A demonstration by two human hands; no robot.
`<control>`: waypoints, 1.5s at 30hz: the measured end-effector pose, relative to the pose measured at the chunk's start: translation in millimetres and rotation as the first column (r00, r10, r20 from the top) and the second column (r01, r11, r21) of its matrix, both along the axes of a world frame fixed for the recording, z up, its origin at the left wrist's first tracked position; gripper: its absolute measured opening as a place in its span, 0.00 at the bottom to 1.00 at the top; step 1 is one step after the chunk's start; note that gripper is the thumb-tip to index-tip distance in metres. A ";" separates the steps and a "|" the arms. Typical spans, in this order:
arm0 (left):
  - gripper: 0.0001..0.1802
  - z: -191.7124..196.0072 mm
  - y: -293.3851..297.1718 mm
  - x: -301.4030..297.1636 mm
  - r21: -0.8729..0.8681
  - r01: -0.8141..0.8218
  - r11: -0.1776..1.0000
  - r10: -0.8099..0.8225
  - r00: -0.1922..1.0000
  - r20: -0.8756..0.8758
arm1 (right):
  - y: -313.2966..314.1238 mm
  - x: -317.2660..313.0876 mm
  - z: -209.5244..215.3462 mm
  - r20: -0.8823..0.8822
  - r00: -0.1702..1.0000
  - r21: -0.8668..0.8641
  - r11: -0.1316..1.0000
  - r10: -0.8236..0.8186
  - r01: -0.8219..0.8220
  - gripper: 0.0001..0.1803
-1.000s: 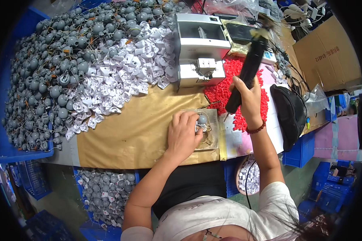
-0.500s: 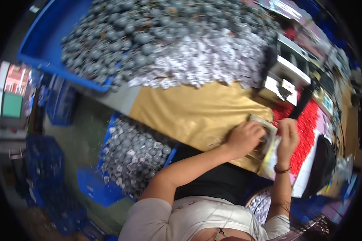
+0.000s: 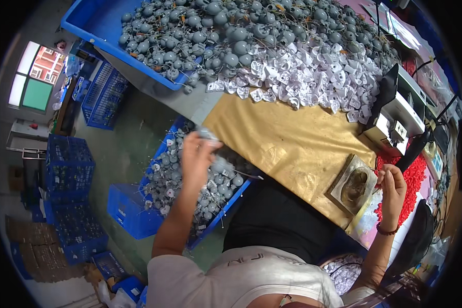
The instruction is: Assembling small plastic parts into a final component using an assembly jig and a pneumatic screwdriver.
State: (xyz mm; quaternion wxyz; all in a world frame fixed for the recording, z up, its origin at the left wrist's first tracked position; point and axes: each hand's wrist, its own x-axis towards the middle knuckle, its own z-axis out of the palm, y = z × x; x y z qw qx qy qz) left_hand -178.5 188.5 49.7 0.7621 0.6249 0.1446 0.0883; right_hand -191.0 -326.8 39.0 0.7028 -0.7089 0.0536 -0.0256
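My left hand [image 3: 194,159] is over the crate of finished-looking grey parts at the left, its fingers closed on a grey plastic part [image 3: 208,134] blurred by motion. Bent inward with fingertips pinched, my right hand [image 3: 392,186] is beside the heap of small red pieces [image 3: 418,177]; what it holds, if anything, is too small to make out. Left of that hand lies a metal block [image 3: 338,191] with a rounded hollow, and no part sits in the hollow. A black-handled tool [image 3: 415,149] stands just beyond the right hand.
Grey round parts with wires [image 3: 231,36] heap up at the back, in front of them white plastic pieces [image 3: 313,77]. A gold cloth [image 3: 272,138] covers the table. The blue crate [image 3: 226,210] stands below its left edge. A white box-shaped device [image 3: 385,133] stands at the right.
My left hand has gone from the metal block to above the blue crate, carrying a grey part. My right hand has let go of the black-handled tool and pinches near the red pieces.
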 end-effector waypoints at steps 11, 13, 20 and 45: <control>0.30 -120.4 147.0 11.1 0.240 -0.442 0.864 0.502 0.776 -0.382 | -97.5 -35.7 -21.3 0.129 0.971 -0.602 0.761 -0.203 0.239 0.12; 0.28 -109.7 154.8 17.5 0.458 -0.422 0.783 0.503 0.862 -0.065 | -108.3 -34.4 -23.4 0.193 0.971 -0.855 0.461 -0.144 0.238 0.13; 0.17 0.0 -28.7 101.0 0.912 -0.174 0.370 -0.308 0.904 0.298 | -135.4 -41.1 -58.1 0.152 0.976 -0.969 0.170 -0.154 0.178 0.15; 0.12 -34.9 -191.2 90.7 0.924 0.320 0.210 -0.846 0.534 0.007 | -110.3 -26.2 -36.5 0.246 0.938 -0.876 0.357 -0.245 0.323 0.06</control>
